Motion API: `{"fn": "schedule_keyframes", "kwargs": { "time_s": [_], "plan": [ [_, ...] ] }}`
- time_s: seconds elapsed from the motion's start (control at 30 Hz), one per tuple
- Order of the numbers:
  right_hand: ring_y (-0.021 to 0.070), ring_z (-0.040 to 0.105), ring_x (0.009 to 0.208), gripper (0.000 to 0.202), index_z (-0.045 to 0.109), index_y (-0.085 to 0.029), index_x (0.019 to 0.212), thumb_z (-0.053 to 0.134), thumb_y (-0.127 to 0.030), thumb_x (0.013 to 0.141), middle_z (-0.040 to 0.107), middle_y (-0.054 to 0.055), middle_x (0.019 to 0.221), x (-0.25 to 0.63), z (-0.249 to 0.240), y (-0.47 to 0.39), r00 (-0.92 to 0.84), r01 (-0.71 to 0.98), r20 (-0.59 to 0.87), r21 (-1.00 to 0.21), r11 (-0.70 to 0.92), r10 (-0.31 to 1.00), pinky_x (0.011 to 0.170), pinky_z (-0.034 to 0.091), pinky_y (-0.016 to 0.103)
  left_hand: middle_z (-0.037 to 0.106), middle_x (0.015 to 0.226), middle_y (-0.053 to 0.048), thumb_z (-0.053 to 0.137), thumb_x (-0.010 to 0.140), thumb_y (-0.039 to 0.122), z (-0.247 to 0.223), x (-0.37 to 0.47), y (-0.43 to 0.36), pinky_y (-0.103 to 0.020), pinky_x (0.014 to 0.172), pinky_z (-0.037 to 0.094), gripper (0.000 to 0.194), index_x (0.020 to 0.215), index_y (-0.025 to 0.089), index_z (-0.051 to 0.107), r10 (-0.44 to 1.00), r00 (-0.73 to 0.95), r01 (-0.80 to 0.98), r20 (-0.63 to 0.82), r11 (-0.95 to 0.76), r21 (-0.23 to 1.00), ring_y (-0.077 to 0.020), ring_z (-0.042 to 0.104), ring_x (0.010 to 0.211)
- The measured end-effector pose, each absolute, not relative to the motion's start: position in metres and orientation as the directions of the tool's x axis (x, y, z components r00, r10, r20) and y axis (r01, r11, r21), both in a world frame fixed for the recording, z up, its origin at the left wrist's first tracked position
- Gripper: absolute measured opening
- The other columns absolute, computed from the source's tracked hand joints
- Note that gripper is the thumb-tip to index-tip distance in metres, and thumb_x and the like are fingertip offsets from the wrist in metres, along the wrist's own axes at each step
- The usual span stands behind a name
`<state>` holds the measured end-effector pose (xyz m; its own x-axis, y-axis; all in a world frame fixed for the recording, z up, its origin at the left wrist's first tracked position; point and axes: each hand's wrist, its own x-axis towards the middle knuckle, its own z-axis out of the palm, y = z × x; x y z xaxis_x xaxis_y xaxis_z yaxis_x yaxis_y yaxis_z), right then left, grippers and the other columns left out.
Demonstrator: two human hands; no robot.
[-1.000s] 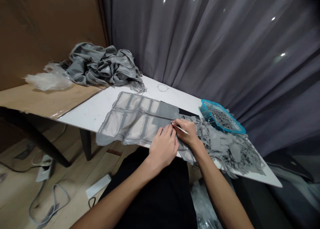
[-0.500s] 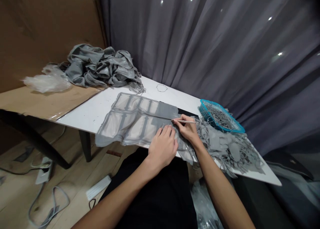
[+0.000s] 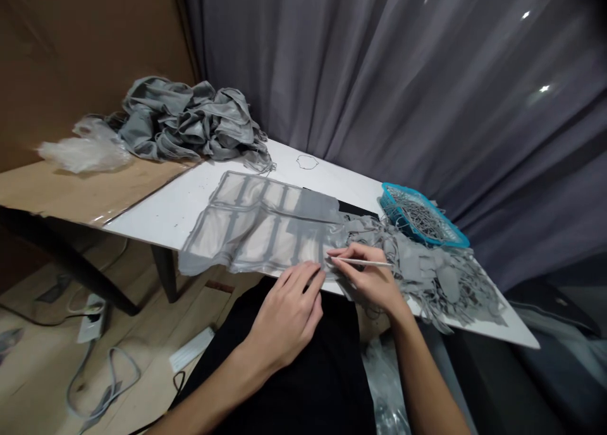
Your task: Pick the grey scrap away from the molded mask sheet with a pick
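Note:
A grey sheet of fabric (image 3: 258,232) with several pale rectangular panels lies spread on the white table, its front edge hanging slightly over. My right hand (image 3: 372,277) pinches a slim, pale, pen-like tool (image 3: 367,263) at the sheet's right front corner. What the tool's tip touches is too small to make out. My left hand (image 3: 289,315) lies at the front edge of the sheet, palm down, its fingers stretched out and close together, just left of the tool. To the right of the sheet is a tangled heap of grey straps and fabric pieces (image 3: 441,280).
At the back right, a blue basket (image 3: 462,239) holds many thin grey strips. Crumpled grey fabric (image 3: 190,122) is piled at the far left beside a clear plastic bag (image 3: 90,150). A thin dark loop (image 3: 307,163) lies on the white table (image 3: 156,214). A grey curtain (image 3: 332,62) hangs behind.
My right hand has moved towards me with the tool, from the middle seam to the front edge. My left hand has shifted left and nearer to me, off the sheet's middle.

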<state>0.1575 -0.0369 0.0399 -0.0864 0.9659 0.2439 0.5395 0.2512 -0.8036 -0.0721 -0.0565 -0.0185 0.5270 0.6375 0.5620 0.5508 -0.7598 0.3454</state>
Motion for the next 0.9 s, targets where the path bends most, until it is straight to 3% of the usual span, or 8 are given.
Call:
{"fn": "schedule_keyframes", "kwargs": {
  "time_s": [0.13, 0.37, 0.67, 0.9],
  "plan": [
    [0.0328, 0.087, 0.106, 0.018, 0.08, -0.025, 0.084, 0.082, -0.037, 0.098, 0.09, 0.01, 0.113, 0.154, 0.03, -0.042, -0.109, 0.505, 0.214, -0.829, 0.239, 0.971, 0.095, 0.068, 0.045, 0.065, 0.162, -0.015, 0.047, 0.114, 0.021, -0.028, -0.073, -0.061, -0.05, 0.13, 0.047, 0.05, 0.163, 0.017, 0.055, 0.62, 0.548, 0.567, 0.561, -0.769, 0.297, -0.0292, 0.06, 0.154],
    [0.0336, 0.086, 0.104, 0.018, 0.08, -0.027, 0.083, 0.083, -0.038, 0.097, 0.09, 0.009, 0.113, 0.157, 0.021, -0.043, -0.081, 0.512, 0.236, -0.824, 0.244, 0.968, 0.095, 0.069, 0.048, 0.064, 0.165, -0.013, 0.049, 0.113, 0.019, -0.034, -0.073, -0.059, -0.049, 0.133, 0.044, 0.054, 0.167, 0.018, 0.053, 0.619, 0.552, 0.567, 0.559, -0.77, 0.292, -0.0279, 0.057, 0.157],
    [0.0337, 0.086, 0.095, 0.024, 0.081, -0.028, 0.082, 0.086, -0.047, 0.097, 0.09, 0.01, 0.104, 0.177, 0.042, -0.059, 0.198, 0.564, 0.408, -0.791, 0.237, 0.891, 0.084, 0.071, 0.046, 0.063, 0.167, -0.013, 0.05, 0.111, 0.017, -0.034, -0.075, -0.06, -0.048, 0.135, 0.043, 0.056, 0.166, 0.018, 0.054, 0.624, 0.569, 0.568, 0.536, -0.769, 0.292, -0.0281, 0.056, 0.158],
    [0.0332, 0.086, 0.093, 0.023, 0.083, -0.028, 0.083, 0.086, -0.046, 0.096, 0.09, 0.008, 0.101, 0.185, 0.043, -0.07, 0.02, 0.614, 0.267, -0.764, 0.199, 0.964, 0.082, 0.071, 0.045, 0.062, 0.167, -0.013, 0.053, 0.108, 0.014, -0.033, -0.075, -0.059, -0.05, 0.135, 0.044, 0.06, 0.167, 0.019, 0.052, 0.618, 0.573, 0.562, 0.537, -0.774, 0.292, -0.0293, 0.055, 0.159]
  ]
}}
